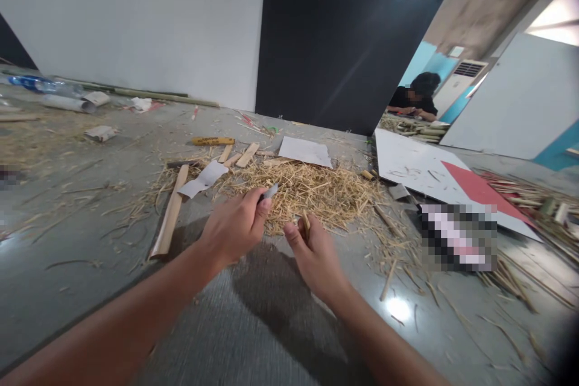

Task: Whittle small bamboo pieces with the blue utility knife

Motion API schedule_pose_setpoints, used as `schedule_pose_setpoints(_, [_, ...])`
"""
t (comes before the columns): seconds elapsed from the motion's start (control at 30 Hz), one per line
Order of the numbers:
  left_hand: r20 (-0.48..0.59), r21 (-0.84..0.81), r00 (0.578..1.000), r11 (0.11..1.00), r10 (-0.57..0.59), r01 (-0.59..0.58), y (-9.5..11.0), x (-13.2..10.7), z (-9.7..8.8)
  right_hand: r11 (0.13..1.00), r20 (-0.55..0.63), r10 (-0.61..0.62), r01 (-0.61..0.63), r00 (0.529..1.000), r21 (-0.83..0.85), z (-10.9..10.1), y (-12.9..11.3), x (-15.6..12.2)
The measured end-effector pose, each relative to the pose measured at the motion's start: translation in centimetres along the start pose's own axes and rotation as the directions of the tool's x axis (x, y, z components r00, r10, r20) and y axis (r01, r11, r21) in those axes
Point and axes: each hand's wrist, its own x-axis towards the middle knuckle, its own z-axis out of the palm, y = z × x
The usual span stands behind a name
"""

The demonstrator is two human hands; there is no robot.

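Note:
My left hand [236, 222] is closed around a small knife [270, 191]. Its short grey blade points up and to the right, while the fingers cover most of the handle. Just to the right, my right hand [319, 253] pinches a small bamboo piece [306, 225] between thumb and fingers; much of it is hidden in the grip. The two hands are apart, above the near edge of a heap of pale bamboo shavings [335, 190].
Left of the heap lie a split bamboo length [170, 214] and a creased paper [205, 179]. Behind it are a white sheet [305, 151] and a yellow tube [212, 141]. A white board [411, 160] lies at right. A person [416, 99] sits far back, beyond a black panel [339, 48].

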Motion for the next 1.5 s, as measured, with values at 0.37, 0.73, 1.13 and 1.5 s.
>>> schedule_pose_setpoints(0.37, [0.137,-0.177,0.923,0.926,0.359,-0.333,0.6,-0.9,1.1,0.970,0.087,-0.089,0.067,0.992,0.232,0.2,0.6,0.0])
schedule_pose_setpoints(0.73, [0.137,-0.204,0.911,0.911,0.389,-0.359,0.5,-1.1,1.1,0.985,0.105,-0.131,0.117,0.986,0.126,-0.2,0.0,-0.4])
schedule_pose_setpoints(1.13, [0.155,-0.107,0.940,0.951,0.303,-0.289,0.9,-1.3,0.9,0.994,0.041,-0.088,0.090,0.995,-0.063,-0.6,-0.5,-0.1])
schedule_pose_setpoints(1.5, [0.157,-0.111,0.952,0.963,0.261,-0.246,1.4,-1.4,0.9,0.997,0.019,-0.063,0.064,0.998,-0.052,-0.6,-0.5,0.0])
